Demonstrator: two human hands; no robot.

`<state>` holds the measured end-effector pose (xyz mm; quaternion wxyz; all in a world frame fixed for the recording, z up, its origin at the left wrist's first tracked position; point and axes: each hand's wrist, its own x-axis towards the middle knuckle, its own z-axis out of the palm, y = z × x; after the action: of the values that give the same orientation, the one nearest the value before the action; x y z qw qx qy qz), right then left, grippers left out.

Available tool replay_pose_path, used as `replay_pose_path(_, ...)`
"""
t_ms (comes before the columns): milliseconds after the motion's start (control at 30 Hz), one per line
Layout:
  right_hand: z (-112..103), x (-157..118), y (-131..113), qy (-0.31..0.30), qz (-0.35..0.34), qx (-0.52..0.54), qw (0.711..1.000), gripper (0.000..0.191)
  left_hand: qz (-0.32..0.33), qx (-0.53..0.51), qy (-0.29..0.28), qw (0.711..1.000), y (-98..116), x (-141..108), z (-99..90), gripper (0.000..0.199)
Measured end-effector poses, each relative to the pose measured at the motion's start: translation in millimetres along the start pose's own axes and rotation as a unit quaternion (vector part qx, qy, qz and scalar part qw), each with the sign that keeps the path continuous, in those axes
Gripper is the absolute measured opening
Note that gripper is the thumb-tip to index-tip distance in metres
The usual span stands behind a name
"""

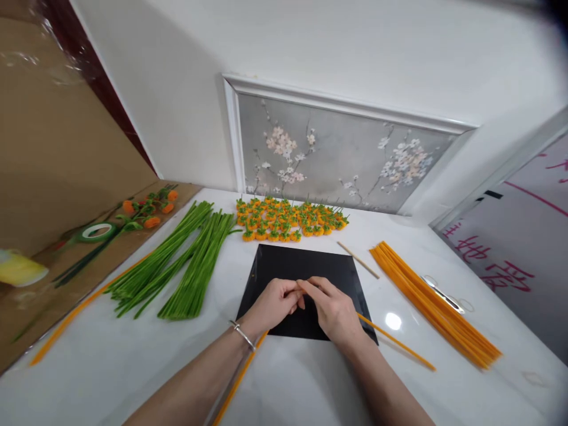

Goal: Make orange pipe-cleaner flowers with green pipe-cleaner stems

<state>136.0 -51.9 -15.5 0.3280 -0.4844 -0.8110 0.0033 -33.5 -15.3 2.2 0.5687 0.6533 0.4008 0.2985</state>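
My left hand [278,300], with a bracelet at the wrist, and my right hand [331,307] meet above a black mat [306,263]. Thumbs and fingertips of both are pinched together on an orange pipe cleaner [397,342]. One length of it sticks out to the right past my right hand; an orange length also runs from under my left wrist to the lower edge of the view. The part between my fingertips is hidden, so I cannot tell its shape.
Green pipe cleaners [190,278] lie left, orange ones [435,307] right beside tweezers [444,294]. Many small orange pumpkin-like pieces with green tops [284,219] stand behind the mat, near a thin stick [358,260]. Cardboard at left bears green tape [84,232] and finished orange stems [151,222].
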Motion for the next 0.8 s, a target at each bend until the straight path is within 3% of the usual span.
replay_pose_path(167, 3.3, -0.8, 4.5, 0.002, 0.000, -0.032, 0.999, 0.039, -0.015, -0.001, -0.004, 1.000, 2.3, -0.9, -0.6, 0.021)
replay_pose_path(467, 1.9, 0.7, 5.3, 0.119, -0.046, -0.041, 0.991, 0.028, -0.063, -0.099, -0.012, 0.993, 2.6, 0.6, 3.0, 0.020)
replay_pose_path(633, 0.3, 1.9, 2.6, 0.122, -0.036, -0.031, 0.991, 0.029, -0.103, -0.171, -0.040, 0.979, 3.7, -1.0, 3.0, 0.028)
replay_pose_path(800, -1.6, 2.6, 0.8, 0.113, -0.034, 0.048, 0.992, 0.028, -0.140, -0.212, -0.079, 0.964, 8.4, -2.1, 0.1, 0.042)
